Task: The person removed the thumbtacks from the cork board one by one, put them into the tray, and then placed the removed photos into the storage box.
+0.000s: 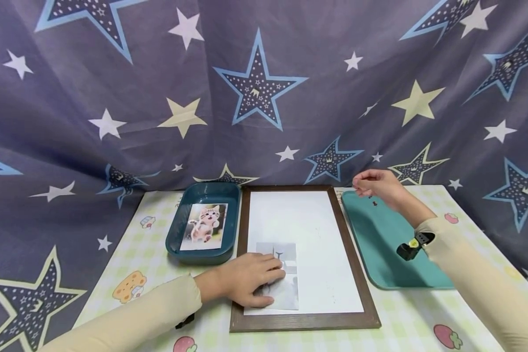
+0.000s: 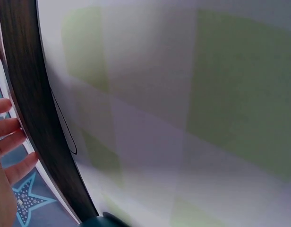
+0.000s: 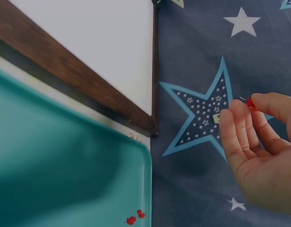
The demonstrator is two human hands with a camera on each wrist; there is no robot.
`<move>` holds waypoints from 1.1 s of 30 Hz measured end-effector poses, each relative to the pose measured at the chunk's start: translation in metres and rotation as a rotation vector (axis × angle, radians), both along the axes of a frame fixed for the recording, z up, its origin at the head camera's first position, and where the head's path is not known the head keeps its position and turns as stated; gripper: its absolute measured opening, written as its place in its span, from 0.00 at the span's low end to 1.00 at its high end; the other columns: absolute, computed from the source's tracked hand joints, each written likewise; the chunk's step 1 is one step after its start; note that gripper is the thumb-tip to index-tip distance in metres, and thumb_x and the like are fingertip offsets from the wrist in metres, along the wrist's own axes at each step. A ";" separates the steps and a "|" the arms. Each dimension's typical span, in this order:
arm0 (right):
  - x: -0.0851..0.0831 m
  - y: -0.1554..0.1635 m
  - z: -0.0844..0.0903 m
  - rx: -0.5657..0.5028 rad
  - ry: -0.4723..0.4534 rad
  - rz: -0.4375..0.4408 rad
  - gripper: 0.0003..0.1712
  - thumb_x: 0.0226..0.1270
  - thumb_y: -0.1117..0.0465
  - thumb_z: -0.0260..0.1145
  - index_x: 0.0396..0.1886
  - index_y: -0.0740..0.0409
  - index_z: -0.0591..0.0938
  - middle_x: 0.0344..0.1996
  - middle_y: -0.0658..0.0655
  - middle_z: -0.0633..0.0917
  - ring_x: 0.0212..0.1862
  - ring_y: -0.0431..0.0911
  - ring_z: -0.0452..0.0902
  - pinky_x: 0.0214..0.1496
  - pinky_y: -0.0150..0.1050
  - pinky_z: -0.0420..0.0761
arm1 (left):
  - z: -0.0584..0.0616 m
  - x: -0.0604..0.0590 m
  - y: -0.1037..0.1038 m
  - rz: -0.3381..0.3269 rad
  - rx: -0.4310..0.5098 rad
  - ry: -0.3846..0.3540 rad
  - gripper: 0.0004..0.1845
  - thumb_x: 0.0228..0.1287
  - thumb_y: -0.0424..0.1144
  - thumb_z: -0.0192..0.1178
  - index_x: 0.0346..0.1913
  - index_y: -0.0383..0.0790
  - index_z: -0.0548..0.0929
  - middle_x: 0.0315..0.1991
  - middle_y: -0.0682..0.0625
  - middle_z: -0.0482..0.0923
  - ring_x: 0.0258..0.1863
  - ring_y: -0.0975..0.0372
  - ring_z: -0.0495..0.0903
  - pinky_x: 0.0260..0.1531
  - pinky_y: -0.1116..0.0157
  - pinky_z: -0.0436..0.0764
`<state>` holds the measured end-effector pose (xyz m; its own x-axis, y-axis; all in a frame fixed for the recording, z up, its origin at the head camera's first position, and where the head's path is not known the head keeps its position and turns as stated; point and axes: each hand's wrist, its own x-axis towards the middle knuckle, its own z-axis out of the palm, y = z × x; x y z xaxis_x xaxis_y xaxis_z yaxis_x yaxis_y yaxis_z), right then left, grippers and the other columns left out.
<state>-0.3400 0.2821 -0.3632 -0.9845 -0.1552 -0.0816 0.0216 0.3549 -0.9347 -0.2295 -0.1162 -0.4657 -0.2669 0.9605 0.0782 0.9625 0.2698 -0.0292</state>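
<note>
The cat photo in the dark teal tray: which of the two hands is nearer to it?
The left hand. It presses a grey photo on the white board, just right of the cat photo. The right hand pinches a red pin over the flat teal tray, beyond the board.

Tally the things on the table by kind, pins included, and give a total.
Photos: 2 (cat photo in the deep tray, grey photo on the board)
Trays: 2 (deep tray, flat tray)
Framed boards: 1 (board)
Red pushpins: 3 (1 pinched by the right hand, 2 on the flat tray)
Total: 8
</note>
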 end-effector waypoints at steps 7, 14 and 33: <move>-0.005 0.012 -0.006 -0.017 -0.002 0.001 0.16 0.77 0.61 0.61 0.54 0.70 0.77 0.29 0.39 0.87 0.35 0.34 0.86 0.46 0.34 0.87 | 0.001 -0.001 0.001 0.001 -0.004 0.015 0.27 0.73 0.62 0.50 0.64 0.50 0.73 0.57 0.55 0.74 0.51 0.66 0.74 0.55 0.65 0.80; -0.010 0.015 -0.014 -0.012 0.011 -0.010 0.15 0.76 0.62 0.62 0.52 0.70 0.78 0.29 0.41 0.87 0.34 0.35 0.86 0.44 0.33 0.87 | 0.003 0.000 0.001 0.010 -0.008 0.014 0.28 0.72 0.62 0.51 0.65 0.49 0.74 0.58 0.54 0.74 0.53 0.65 0.75 0.57 0.65 0.80; -0.017 0.025 -0.020 0.097 -0.040 -0.042 0.19 0.78 0.65 0.57 0.58 0.79 0.73 0.26 0.44 0.84 0.29 0.36 0.82 0.38 0.33 0.87 | 0.000 0.003 0.000 0.017 0.006 0.003 0.28 0.72 0.62 0.52 0.65 0.49 0.74 0.58 0.54 0.75 0.53 0.65 0.76 0.58 0.64 0.80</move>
